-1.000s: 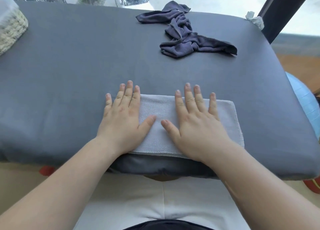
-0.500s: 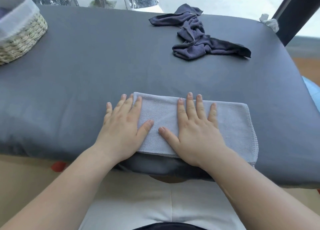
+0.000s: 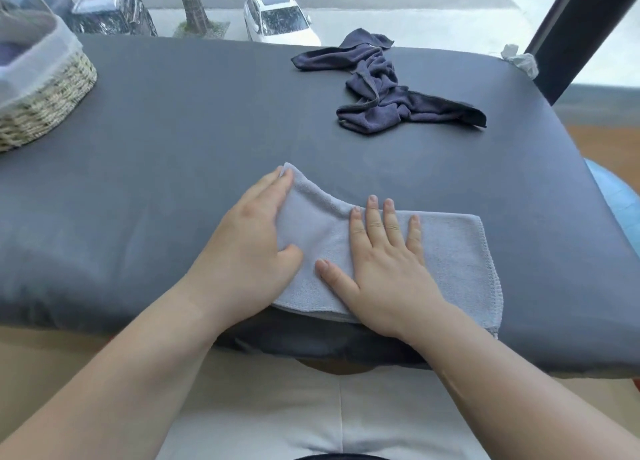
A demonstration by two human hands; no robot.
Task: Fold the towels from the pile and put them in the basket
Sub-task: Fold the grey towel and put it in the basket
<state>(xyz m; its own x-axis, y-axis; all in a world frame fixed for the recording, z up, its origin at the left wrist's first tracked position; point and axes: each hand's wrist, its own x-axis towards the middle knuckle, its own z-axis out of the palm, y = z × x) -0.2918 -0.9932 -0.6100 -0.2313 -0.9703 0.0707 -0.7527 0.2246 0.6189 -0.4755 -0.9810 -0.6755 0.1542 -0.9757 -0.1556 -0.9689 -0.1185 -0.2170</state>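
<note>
The towel point(image 3: 450, 251), pale grey and folded into a long band, is lying at the near edge of the table point(image 3: 173, 182), right in front of the person. Its right part is sitting flat, the stitched end hanging a little over the edge. Its left end is standing up off the table, curling up at the far corner.

The left hand point(image 3: 249, 248) is holding that raised end: the thumb is lying on top of the cloth and the fingers are running along its outer side, up to the corner. The right hand point(image 3: 384, 265) is released and spread flat, pressing down on the middle of the towel with straight fingers pointing away from the person.

Farther back and to the right, the pile point(image 3: 384, 88) of dark, crumpled cloth is lying on the table, well apart from the towel. How many pieces are in it cannot be told.

At the far left the basket point(image 3: 52, 95), woven and lined with white fabric, is sitting on the table, cut off by the frame's edge. A white wad point(image 3: 519, 59) is resting at the far right corner, beside a dark post point(image 3: 568, 26). Beyond the table, cars point(image 3: 277, 19) are standing outside.
</note>
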